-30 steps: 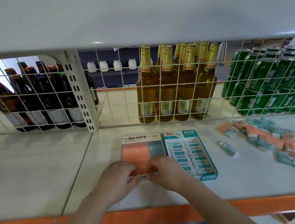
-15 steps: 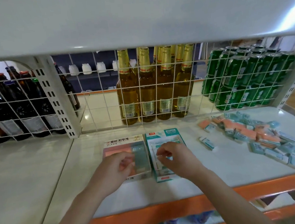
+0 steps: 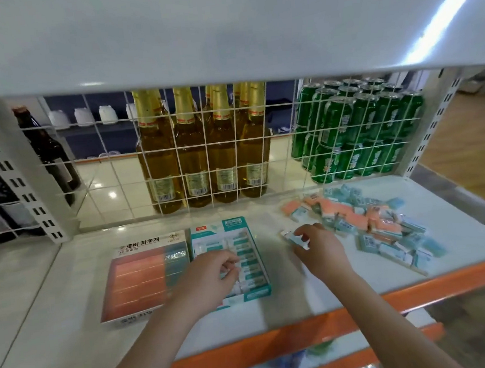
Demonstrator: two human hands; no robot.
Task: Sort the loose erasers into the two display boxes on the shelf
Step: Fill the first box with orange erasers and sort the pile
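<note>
Right hand [image 3: 320, 251] off the teal box [image 3: 230, 260] since last frame, fingers now pinching a stray teal eraser [image 3: 293, 239] beside the pile [image 3: 366, 226]; left hand [image 3: 211, 276] over teal box, fingers loosely curled, contents unclear.

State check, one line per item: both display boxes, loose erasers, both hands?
Orange-and-white display box: open, filled with orange erasers.
Teal display box: open, rows of white-sleeved erasers.
Loose eraser pile: unsorted on shelf.
Single white-sleeved eraser: pinched by right hand.
Left hand: fingers curled over teal box.
</note>
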